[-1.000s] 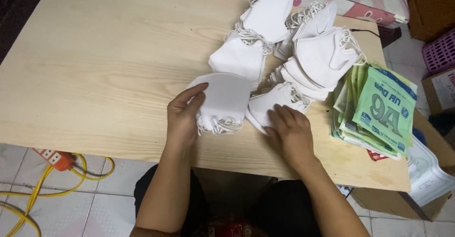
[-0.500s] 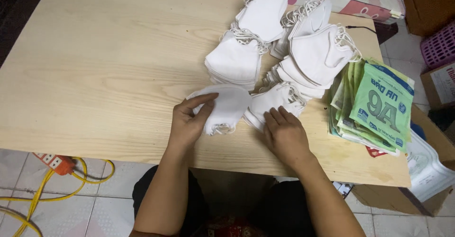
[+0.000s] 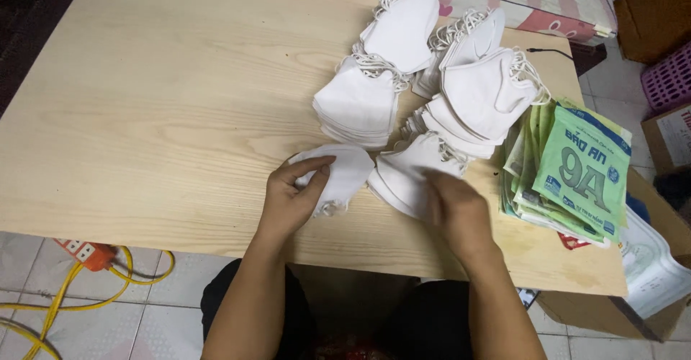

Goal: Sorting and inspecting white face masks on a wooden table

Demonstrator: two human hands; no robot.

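Lower centre: left hand (image 3: 291,201) pinching a soft white folded mask (image 3: 338,176), right hand (image 3: 461,212) flat, blurred, on a small mask stack (image 3: 414,173). Beyond, upper centre, taller piles (image 3: 432,65) with curly ear loops on pale grained table (image 3: 158,93). Glossy green packets (image 3: 576,169) right.

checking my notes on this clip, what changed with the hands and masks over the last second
The left hand slid toward the near table edge, its grip pinching one white mask, now smaller under the fingers as if folded. The right hand moved slightly nearer too, resting on the small mask stack beside it. The bigger mask stacks, the green packets and the wooden table stayed put.
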